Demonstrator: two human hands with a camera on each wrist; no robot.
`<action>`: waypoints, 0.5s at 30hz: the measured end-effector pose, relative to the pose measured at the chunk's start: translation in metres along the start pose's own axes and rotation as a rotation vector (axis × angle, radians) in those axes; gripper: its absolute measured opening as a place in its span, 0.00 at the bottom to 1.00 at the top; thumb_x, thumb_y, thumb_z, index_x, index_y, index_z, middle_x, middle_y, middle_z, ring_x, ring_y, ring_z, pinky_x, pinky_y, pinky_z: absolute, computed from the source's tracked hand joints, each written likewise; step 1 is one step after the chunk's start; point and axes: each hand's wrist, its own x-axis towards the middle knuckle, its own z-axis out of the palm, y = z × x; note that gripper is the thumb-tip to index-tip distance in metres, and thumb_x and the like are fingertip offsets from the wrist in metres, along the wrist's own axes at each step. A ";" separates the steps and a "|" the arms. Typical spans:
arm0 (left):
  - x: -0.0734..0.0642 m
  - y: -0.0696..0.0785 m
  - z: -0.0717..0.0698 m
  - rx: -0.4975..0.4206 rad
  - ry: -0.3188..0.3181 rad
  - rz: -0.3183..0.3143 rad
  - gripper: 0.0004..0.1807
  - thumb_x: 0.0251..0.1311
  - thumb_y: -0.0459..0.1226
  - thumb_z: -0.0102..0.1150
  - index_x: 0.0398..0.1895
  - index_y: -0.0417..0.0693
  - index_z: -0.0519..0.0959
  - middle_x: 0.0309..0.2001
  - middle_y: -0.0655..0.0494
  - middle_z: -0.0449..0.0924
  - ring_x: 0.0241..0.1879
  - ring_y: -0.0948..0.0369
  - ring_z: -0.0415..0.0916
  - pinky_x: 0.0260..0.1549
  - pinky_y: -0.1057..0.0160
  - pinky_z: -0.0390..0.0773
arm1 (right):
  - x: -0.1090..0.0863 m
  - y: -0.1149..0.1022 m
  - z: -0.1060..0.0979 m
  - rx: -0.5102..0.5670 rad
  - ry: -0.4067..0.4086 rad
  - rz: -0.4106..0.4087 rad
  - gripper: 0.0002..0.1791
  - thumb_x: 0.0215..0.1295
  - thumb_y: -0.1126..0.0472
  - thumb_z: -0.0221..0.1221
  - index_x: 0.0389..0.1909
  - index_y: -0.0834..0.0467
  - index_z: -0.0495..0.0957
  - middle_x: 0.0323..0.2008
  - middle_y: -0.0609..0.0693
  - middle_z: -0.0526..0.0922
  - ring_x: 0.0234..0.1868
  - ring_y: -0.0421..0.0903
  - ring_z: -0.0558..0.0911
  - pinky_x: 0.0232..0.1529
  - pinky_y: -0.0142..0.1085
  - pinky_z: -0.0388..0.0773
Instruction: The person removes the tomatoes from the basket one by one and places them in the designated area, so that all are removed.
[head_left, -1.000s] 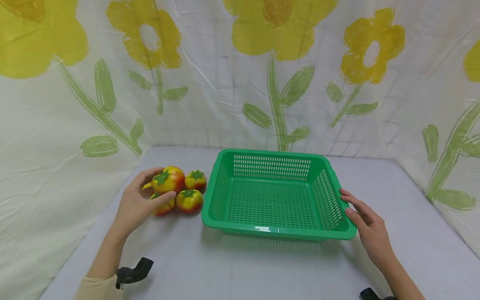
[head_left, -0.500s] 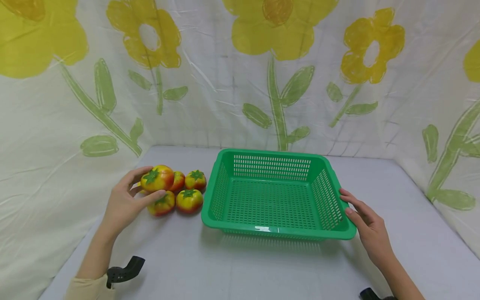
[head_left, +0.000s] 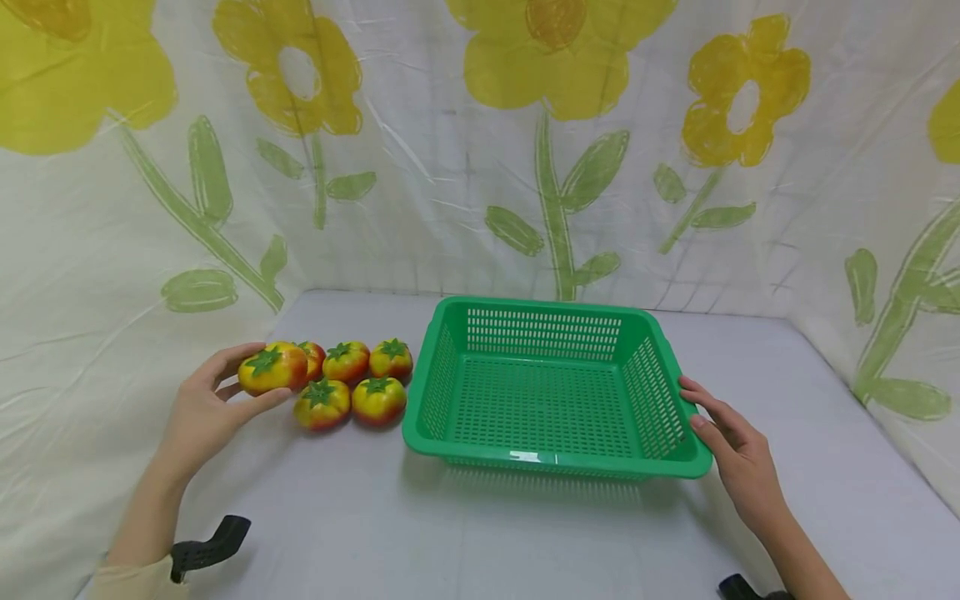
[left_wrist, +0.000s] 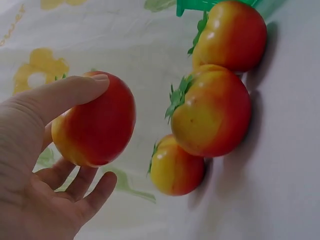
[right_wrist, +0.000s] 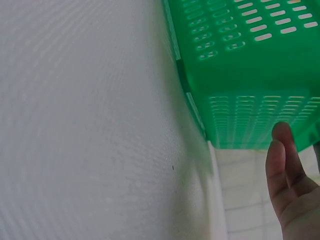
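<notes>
My left hand pinches a yellow-and-red tomato with a green star-shaped stem cap, at the left end of a group of similar tomatoes. In the left wrist view, the thumb lies over the held tomato, with the other fingers around its far side. Close to it sit more tomatoes, such as the front-left one and the front-right one. My right hand holds the right rim of a green plastic basket; in the right wrist view, its fingers lie along the outer wall.
The tomato at the back right of the group lies right beside the basket's left side. A white cloth with painted yellow flowers hangs behind the white table. Each wrist wears a black strap-on device.
My left hand has carried the tomato leftward from over the group to its left end and lower, uncovering the tomatoes behind. The right hand and basket stay in place.
</notes>
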 end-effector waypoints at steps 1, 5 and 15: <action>-0.001 -0.003 -0.003 0.016 -0.007 -0.010 0.37 0.54 0.41 0.74 0.68 0.48 0.70 0.63 0.50 0.69 0.56 0.65 0.65 0.44 0.83 0.68 | 0.000 0.000 0.000 0.000 0.000 -0.001 0.21 0.77 0.64 0.48 0.68 0.59 0.69 0.71 0.49 0.65 0.72 0.41 0.59 0.58 0.21 0.64; -0.006 -0.011 -0.015 0.076 -0.054 -0.069 0.39 0.54 0.47 0.73 0.68 0.48 0.69 0.64 0.48 0.68 0.57 0.60 0.65 0.41 0.83 0.67 | 0.000 0.000 0.000 0.006 0.001 -0.002 0.21 0.77 0.64 0.48 0.68 0.60 0.69 0.71 0.49 0.65 0.72 0.41 0.59 0.58 0.21 0.63; -0.011 -0.027 -0.022 0.101 -0.199 -0.144 0.44 0.52 0.51 0.73 0.69 0.41 0.66 0.65 0.39 0.66 0.60 0.41 0.64 0.52 0.63 0.75 | 0.000 -0.001 0.000 0.003 0.006 0.005 0.21 0.77 0.64 0.49 0.68 0.59 0.69 0.71 0.49 0.66 0.72 0.41 0.59 0.58 0.21 0.62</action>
